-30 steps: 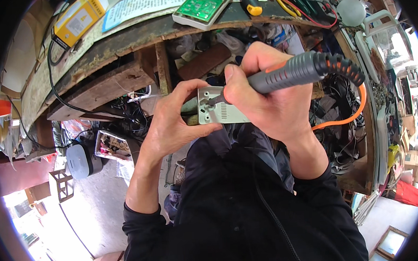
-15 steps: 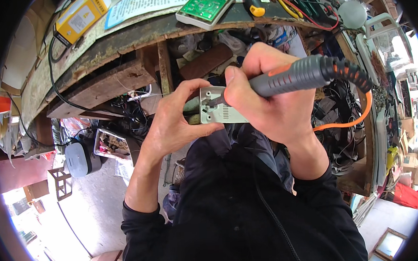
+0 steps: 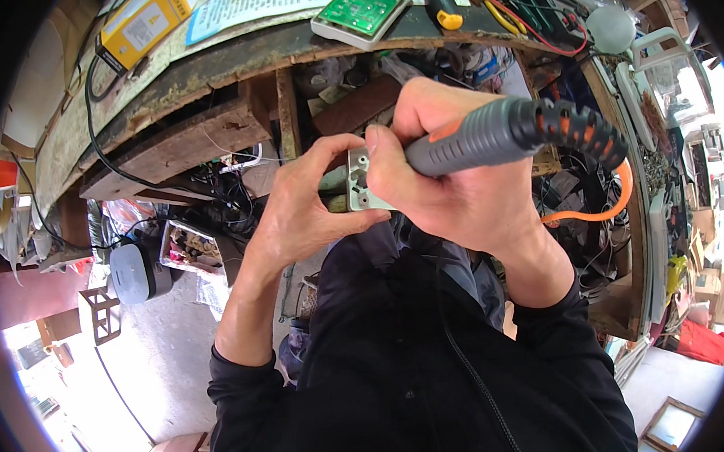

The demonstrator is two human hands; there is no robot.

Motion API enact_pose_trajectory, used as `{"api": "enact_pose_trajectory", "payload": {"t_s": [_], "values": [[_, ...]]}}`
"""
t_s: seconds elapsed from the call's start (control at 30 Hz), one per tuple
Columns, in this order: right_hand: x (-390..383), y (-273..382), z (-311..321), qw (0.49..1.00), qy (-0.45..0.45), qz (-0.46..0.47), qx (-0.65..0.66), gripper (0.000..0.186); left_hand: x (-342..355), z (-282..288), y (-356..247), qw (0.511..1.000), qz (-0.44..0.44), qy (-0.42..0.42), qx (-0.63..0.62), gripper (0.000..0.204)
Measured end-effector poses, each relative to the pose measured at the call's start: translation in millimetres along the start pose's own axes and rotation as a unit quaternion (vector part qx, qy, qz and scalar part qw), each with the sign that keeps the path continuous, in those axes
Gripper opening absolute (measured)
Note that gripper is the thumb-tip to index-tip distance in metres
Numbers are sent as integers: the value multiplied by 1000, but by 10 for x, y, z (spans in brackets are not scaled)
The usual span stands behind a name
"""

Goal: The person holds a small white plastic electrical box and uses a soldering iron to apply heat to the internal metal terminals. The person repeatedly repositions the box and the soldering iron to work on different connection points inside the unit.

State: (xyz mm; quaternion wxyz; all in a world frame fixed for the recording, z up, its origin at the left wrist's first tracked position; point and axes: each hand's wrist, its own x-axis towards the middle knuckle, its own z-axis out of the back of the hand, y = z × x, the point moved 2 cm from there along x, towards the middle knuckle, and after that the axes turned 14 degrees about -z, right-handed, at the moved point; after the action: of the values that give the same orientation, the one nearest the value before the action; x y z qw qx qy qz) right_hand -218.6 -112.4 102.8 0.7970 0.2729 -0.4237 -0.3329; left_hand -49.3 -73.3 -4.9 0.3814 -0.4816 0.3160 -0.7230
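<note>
A small white plastic housing [image 3: 359, 195] with screw posts and openings is pinched by its edges between the thumb and fingers of my left hand [image 3: 299, 198]. Over it, my right hand [image 3: 449, 168] is closed round a thick grey-and-orange corded tool, which looks like a soldering iron [image 3: 476, 141]. An orange cable [image 3: 603, 213] leaves its ribbed end. My right thumb and fingers cover the tool's tip and much of the housing, so I cannot tell whether the tip touches it.
Ahead, the worn bench edge [image 3: 167, 105] carries a green circuit board [image 3: 365, 11] in a white shell, a yellow-black screwdriver [image 3: 442, 9], a yellow box [image 3: 145, 29] and cables. Below it is a cluttered shelf with a wooden box [image 3: 186, 145]. A dark rounded device [image 3: 135, 273] sits at left.
My right hand and the soldering iron have shifted left over the housing, covering more of it. My left hand keeps its hold almost in place.
</note>
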Motion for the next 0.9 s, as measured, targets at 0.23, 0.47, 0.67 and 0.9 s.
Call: {"api": "enact_pose_trajectory", "payload": {"t_s": [0.23, 0.47, 0.67, 0.9], "values": [[-3, -17, -10, 1000, -1, -1, -5, 25, -7, -3, 3, 1000, -4, -6, -5, 72], [13, 13, -34, 1000, -10, 2, -7, 26, 1, 19, -49, 1000, -2, 0, 16, 72], [33, 27, -36, 1000, -12, 1, 10, 26, 0, -2, -35, 1000, 0, -10, 0, 72], [39, -5, -55, 1000, 4, 28, 0, 27, -2, 21, -62, 1000, 27, 10, 13, 74]]}}
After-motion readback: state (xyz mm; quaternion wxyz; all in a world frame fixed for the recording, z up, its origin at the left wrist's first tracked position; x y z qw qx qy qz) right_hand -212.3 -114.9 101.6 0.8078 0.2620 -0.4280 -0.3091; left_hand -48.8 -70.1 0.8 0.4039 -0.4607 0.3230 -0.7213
